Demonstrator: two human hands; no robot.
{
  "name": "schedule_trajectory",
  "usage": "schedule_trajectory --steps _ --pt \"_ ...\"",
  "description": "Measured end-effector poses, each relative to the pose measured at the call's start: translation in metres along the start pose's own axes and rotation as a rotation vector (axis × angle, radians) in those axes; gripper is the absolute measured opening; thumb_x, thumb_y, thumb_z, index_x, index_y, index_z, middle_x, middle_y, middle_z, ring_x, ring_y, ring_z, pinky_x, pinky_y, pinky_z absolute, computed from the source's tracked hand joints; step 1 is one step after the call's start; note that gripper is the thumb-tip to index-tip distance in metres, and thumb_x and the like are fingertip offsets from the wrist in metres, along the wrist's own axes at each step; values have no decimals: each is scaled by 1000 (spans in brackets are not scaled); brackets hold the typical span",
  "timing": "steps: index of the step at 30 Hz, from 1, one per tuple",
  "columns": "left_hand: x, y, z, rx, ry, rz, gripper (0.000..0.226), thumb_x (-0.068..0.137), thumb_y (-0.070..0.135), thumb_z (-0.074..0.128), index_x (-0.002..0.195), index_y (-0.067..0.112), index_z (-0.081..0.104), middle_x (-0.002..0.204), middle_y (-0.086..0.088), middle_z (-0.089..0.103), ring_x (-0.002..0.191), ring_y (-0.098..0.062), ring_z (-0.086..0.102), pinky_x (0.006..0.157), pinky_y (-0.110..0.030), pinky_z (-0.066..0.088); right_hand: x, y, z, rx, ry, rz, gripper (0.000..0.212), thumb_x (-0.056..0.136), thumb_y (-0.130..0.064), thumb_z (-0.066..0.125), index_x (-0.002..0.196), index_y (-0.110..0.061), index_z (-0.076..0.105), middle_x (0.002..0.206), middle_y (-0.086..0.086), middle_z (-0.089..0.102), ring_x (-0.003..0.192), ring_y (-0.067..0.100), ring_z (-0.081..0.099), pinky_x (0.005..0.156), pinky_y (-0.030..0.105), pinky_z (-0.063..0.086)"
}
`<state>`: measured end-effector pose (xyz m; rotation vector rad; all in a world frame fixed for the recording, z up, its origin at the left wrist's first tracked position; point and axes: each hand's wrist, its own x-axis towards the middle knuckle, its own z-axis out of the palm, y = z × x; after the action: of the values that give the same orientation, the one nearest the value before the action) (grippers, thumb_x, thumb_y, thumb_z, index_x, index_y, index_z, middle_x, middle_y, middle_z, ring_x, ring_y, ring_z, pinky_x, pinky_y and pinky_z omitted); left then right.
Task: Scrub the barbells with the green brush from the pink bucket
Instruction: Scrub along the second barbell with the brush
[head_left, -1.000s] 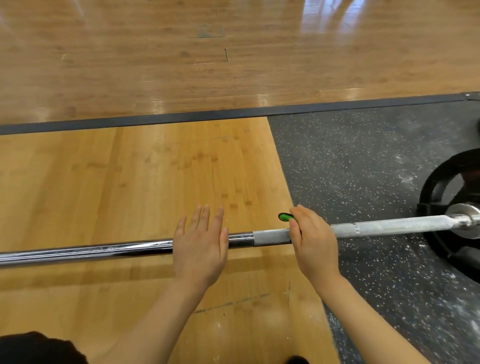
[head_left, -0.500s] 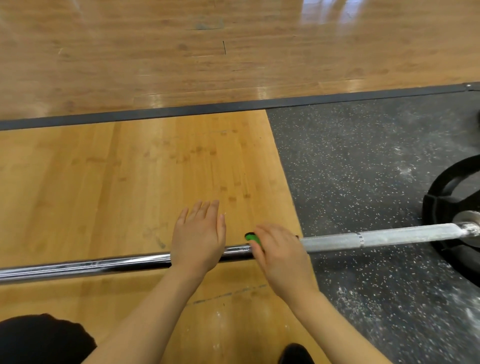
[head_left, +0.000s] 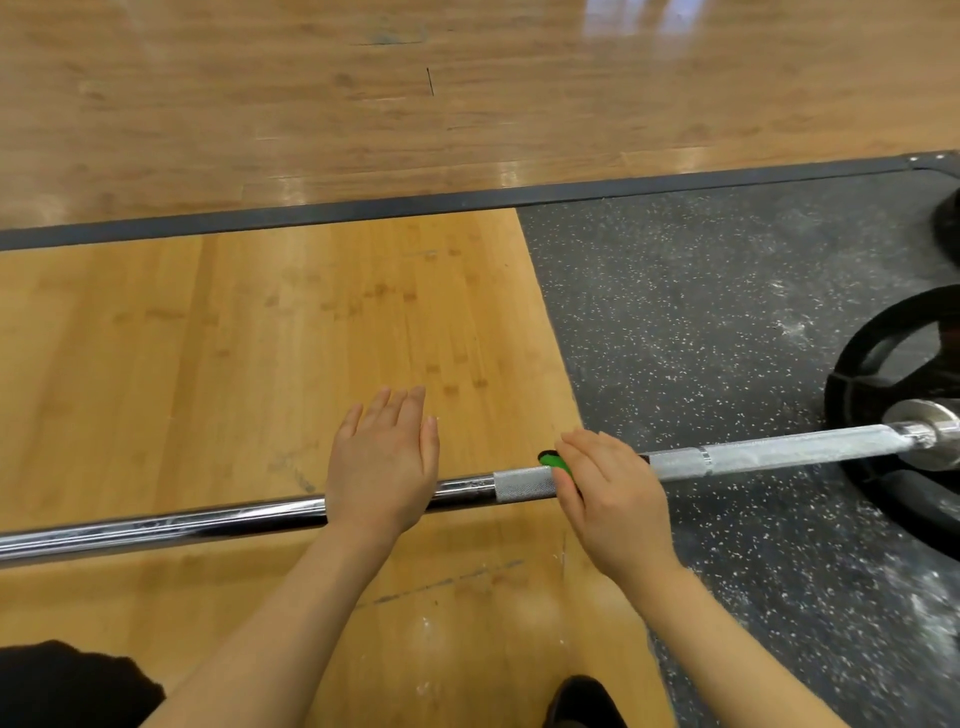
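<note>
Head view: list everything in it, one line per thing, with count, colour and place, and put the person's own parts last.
barbell: one, chrome with chalk-whitened knurling, lying across the floor from left to right
green brush: one, green, mostly hidden under the right hand, on the bar
weight plate: one, black, on the bar's right end, at the frame's right edge
wooden platform: one, light wood, under the bar's left part
rubber mat: one, black with white flecks, dusted with chalk, on the right
wood floor: brown, beyond the dark border strip
left hand: one, flat on the bar, fingers straight
right hand: one, holds the brush against the bar
</note>
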<state>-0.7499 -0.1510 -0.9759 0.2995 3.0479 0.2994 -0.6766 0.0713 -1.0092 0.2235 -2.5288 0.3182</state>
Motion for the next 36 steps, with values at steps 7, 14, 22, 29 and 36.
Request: schedule_trajectory --steps 7,14,22,29,36 --pt "12 -2 0 8 12 10 64 95 42 6 144 17 39 145 0 47 141 -16 31 116 -36 17 8 -16 10 20 10 -68 43 103 -32 42 106 0 71 110 13 69 105 27 65 95 38 48" --pt "24 -3 -2 -4 19 8 53 102 35 13 144 17 39 144 0 47 141 -17 31 116 -37 17 4 40 0 -67 24 -11 43 103 -31 41 107 2 70 110 14 68 104 30 64 93 40 46" --pt "42 -4 -2 -5 42 26 52 102 35 16 142 15 42 142 0 50 140 -18 34 114 -38 20 20 36 17 36 68 125 41 101 -29 42 100 -1 72 103 10 71 102 28 65 91 43 48" --pt "61 -6 -5 -24 68 21 49 103 35 21 143 14 41 143 -1 49 140 -17 32 115 -38 15 38 45 30 17 106 110 36 98 -23 44 94 -2 73 97 9 72 95 27 66 89 37 47" --pt "75 -8 -13 -28 160 88 68 95 46 7 139 13 48 134 -5 58 136 -21 41 115 -41 17 61 55 39 8 101 46 29 95 -18 47 88 -3 71 89 7 71 84 27 66 77 37 48"
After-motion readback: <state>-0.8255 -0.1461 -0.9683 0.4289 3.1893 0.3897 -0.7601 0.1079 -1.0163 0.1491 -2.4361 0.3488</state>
